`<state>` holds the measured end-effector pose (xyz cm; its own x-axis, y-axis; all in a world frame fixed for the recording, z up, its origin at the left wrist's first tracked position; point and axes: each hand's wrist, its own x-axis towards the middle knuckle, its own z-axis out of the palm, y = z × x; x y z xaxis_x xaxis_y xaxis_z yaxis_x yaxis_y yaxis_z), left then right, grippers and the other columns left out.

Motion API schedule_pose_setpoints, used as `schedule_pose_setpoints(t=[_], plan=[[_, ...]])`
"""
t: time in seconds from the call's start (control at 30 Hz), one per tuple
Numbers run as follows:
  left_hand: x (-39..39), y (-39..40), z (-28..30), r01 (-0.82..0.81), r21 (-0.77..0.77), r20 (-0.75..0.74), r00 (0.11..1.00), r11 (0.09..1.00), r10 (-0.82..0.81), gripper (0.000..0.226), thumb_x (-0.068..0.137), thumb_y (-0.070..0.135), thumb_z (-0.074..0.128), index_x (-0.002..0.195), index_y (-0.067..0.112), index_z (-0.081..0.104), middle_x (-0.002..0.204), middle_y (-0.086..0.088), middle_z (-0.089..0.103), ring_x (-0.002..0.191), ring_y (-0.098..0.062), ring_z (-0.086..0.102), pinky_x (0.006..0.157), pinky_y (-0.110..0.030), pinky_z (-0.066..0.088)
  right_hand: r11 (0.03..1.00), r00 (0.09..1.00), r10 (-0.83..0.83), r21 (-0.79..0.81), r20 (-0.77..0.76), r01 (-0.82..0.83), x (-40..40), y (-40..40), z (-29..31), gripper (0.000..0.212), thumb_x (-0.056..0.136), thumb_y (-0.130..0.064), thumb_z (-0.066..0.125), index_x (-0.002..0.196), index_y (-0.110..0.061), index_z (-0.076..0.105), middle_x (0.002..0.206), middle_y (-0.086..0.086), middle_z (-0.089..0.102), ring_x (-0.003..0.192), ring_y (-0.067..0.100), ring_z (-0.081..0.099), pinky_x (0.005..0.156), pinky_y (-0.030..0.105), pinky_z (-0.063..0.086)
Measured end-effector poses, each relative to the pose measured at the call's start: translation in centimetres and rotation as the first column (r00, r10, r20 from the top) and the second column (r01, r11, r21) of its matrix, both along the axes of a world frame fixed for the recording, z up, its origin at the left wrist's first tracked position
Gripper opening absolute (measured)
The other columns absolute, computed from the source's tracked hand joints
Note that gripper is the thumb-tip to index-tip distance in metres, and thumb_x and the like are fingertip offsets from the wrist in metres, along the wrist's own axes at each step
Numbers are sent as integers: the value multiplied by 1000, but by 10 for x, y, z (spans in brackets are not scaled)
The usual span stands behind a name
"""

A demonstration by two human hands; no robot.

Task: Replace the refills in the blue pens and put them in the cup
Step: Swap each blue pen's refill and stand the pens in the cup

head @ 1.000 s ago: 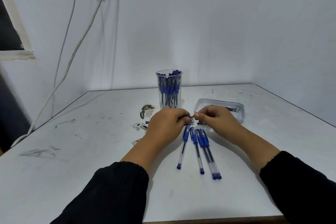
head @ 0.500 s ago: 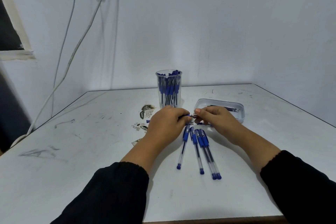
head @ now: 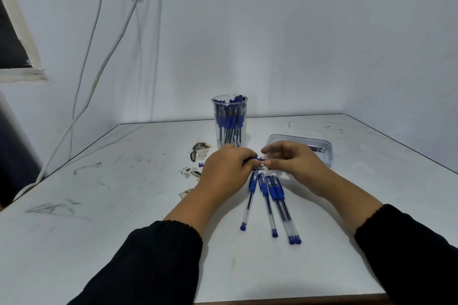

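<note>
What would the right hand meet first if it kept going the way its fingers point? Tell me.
The right hand points left, so it would meet the left hand at once; both pinch the same pen, as far as this view shows.

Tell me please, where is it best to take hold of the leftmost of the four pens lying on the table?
Probably at the clear barrel of the leftmost pen, pinched from above across its width. It lies flat, its lower half apart from the next pen; its blue grip end sits close under the left hand.

White, scuffed desk [head: 124,205]. On top: clear cup [head: 229,136] full of pens, four blue pens [head: 269,203] lying side by side, shallow tray [head: 328,153], dark marks [head: 198,150].
</note>
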<state>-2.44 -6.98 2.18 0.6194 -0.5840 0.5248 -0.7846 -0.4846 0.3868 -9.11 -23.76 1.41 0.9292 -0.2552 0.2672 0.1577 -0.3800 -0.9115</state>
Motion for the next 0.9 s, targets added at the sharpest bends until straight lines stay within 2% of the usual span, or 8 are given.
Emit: schedule_pose_setpoints(t=[0.07, 0.17, 0.3, 0.47, 0.7, 0.77, 0.9], plan=[[0, 0, 1, -1, -9, -5, 1000, 1000, 1, 22, 93, 32, 54, 109, 25, 69, 91, 2, 65, 91, -12, 50, 74, -31, 43, 999, 1000, 10, 46, 0, -10, 0, 0, 0, 18, 83, -14, 72, 101, -16, 71, 91, 4, 74, 87, 16, 70, 84, 28, 54], [1, 0, 0, -1, -14, -11, 1000, 1000, 1, 21, 93, 31, 55, 107, 25, 70, 90, 2, 65, 90, -13, 51, 76, -34, 45, 1000, 1000, -28, -9, -11, 28, 1, 2, 0, 11, 90, -23, 65, 91, -17, 74, 83, 2, 75, 79, 10, 67, 78, 24, 51], [2, -1, -2, 2, 13, 16, 1000, 1000, -2, 22, 94, 33, 54, 108, 25, 69, 92, 4, 67, 93, -12, 50, 73, -31, 43, 999, 1000, -31, 23, 7, 30, 0, 3, 1, 6, 86, -12, 70, 87, -16, 74, 84, 5, 75, 84, 16, 68, 84, 29, 53], [3, -1, -3, -1, 29, 22, 1000, 1000, 0, 23, 94, 34, 52, 108, 26, 69, 92, 4, 66, 90, -11, 50, 70, -29, 41, 998, 999, -21, 60, 38, 19, -1, 3, 2, 15, 78, -1, 74, 86, -13, 74, 84, 8, 75, 83, 20, 69, 86, 31, 56], [2, -1, -2, 5, 23, -46, 999, 1000, -4, 25, 96, 36, 48, 112, 26, 65, 95, 4, 67, 92, -16, 56, 77, -35, 47, 994, 996, -52, 100, 75, 44, -2, 2, 4, 20, 77, 9, 71, 79, -11, 74, 71, 0, 73, 69, 10, 69, 68, 17, 55], [1, -1, -1, -13, -7, -70, 997, 1000, 13, 26, 96, 37, 48, 116, 26, 60, 98, 4, 67, 91, -16, 58, 78, -36, 48, 992, 994, -67, 111, 85, 58, -2, 0, 4, 19, 77, 7, 71, 81, -11, 74, 73, -2, 74, 70, 8, 69, 67, 16, 54], [2, -1, -1, -47, 8, -50, 998, 999, 48, 19, 96, 39, 46, 108, 26, 55, 94, 6, 68, 86, -15, 59, 73, -36, 49, 986, 987, -120, 127, 106, 106, -2, -5, 6, 16, 79, 1, 73, 84, -14, 74, 78, -6, 74, 72, 2, 68, 72, 13, 54]])
